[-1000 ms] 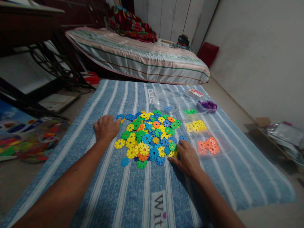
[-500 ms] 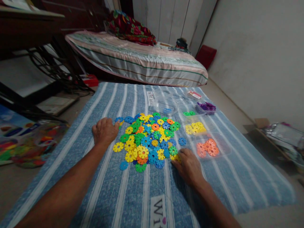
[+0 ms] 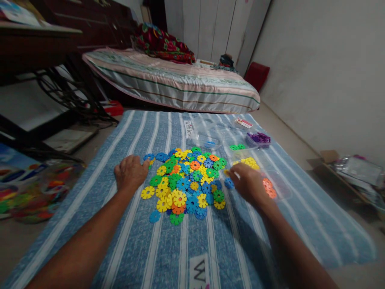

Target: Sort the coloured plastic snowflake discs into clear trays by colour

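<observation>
Since the frame of half a second ago, the right hand (image 3: 249, 182) has moved farther from the near right edge of the pile of flower-shaped discs (image 3: 183, 184), and now it is in the air in front of the clear boxes at the right. Seen from the head camera, its thumb and fingertips are pinched together on a small yellow disc (image 3: 226, 172), and a loose blue disc (image 3: 229, 183) lies just below them, beside the pile. Left hand (image 3: 131, 173) remains at the far left side of the pile, palm down, with the fingers bent and close to each other; its fingertips are near some blue and yellow discs, but I cannot tell if it holds anything underneath. Between the two hands, the pile spreads on the striped cloth (image 3: 135, 249), with blue, green, yellow and orange discs overlapping. At the right, the boxes contain orange discs (image 3: 268, 188), partly hidden by the right hand, then, going farther, yellow discs (image 3: 250, 162), green discs (image 3: 237, 147) and purple pieces (image 3: 259, 138). Farther left of these, another clear box contains blue pieces (image 3: 209, 143).
</observation>
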The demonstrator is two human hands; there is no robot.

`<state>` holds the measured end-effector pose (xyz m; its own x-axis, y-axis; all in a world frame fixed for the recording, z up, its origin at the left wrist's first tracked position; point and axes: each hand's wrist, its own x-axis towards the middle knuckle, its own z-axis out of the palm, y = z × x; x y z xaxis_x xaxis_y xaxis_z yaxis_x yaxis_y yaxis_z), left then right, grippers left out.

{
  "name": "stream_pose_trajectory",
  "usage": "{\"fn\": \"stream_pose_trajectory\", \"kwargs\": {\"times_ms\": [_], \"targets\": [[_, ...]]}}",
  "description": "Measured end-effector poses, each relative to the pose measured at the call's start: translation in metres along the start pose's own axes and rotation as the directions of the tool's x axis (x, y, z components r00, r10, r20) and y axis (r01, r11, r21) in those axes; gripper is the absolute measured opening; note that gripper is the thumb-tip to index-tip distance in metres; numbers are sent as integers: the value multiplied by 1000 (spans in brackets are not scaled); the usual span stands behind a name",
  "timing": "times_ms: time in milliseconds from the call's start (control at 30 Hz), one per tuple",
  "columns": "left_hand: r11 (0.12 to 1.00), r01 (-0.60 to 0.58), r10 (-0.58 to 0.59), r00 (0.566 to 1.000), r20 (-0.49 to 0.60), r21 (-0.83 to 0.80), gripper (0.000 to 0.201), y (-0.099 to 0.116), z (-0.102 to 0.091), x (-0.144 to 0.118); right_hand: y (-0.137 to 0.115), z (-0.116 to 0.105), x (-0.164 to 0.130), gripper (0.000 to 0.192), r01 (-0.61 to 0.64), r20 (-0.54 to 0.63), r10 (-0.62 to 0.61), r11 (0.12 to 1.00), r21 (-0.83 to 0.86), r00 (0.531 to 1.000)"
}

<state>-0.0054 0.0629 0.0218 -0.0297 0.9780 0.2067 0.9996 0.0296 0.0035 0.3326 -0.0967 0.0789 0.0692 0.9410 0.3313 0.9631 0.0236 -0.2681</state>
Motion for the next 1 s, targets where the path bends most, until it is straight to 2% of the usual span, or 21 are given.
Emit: {"fn": "stream_pose_trajectory", "kwargs": {"times_ms": [33, 100, 133, 167, 233, 300, 333, 400, 500, 600, 733, 867, 1000], "targets": [[1000, -1, 1, 1000, -3, -1, 47, 0, 1, 0, 7, -4, 12, 20, -44, -146, 38, 998, -39, 989], [1000, -4, 4, 1000, -5, -2, 47, -1, 2, 1, 19, -8, 30, 22, -128, -370, 89, 989, -80, 925], [1000, -3, 3, 1000, -5, -3, 47, -2, 3, 1, 22, -8, 33, 24, -139, -424, 92, 987, -82, 901], [1000, -2, 2, 1000, -5, -4, 46, -2, 4, 1, 23, -7, 32, 25, -130, -434, 85, 989, -75, 897], [1000, -3, 3, 1000, -14, -3, 45, -3, 5, 0, 19, -1, 22, 27, -71, -334, 51, 996, -50, 941], [1000, -7, 7, 1000, -23, -5, 45, -3, 6, 0, 10, 8, 3, 26, -19, -134, 16, 1000, -24, 991], [1000, -8, 8, 1000, -24, -8, 45, -3, 6, 0, 5, 13, -8, 25, -8, -30, 7, 1000, -16, 1000], [1000, -5, 5, 1000, -13, -15, 44, -2, 5, -1, -5, 21, -28, 19, -2, 135, 4, 1000, -12, 991], [1000, 6, -6, 1000, 2, -29, 42, 0, 1, -1, -16, 30, -51, 11, 7, 266, -1, 1000, -23, 964], [999, 4, -4, 1000, -8, -38, 41, 1, 0, -2, -21, 38, -65, 15, 2, 270, 18, 997, -75, 963], [999, -4, 3, 1000, -21, -54, 43, 2, 1, -2, -22, 52, -78, 26, -43, 172, 61, 993, -106, 983], [996, -1, 0, 1000, -11, -86, 44, 2, 0, -3, -22, 63, -85, 17, -63, 104, 65, 998, -18, 993], [995, 0, 1, 1000, 2, -95, 44, 2, -2, -3, -20, 64, -83, 18, -107, 112, 97, 990, 88, 989]]}}
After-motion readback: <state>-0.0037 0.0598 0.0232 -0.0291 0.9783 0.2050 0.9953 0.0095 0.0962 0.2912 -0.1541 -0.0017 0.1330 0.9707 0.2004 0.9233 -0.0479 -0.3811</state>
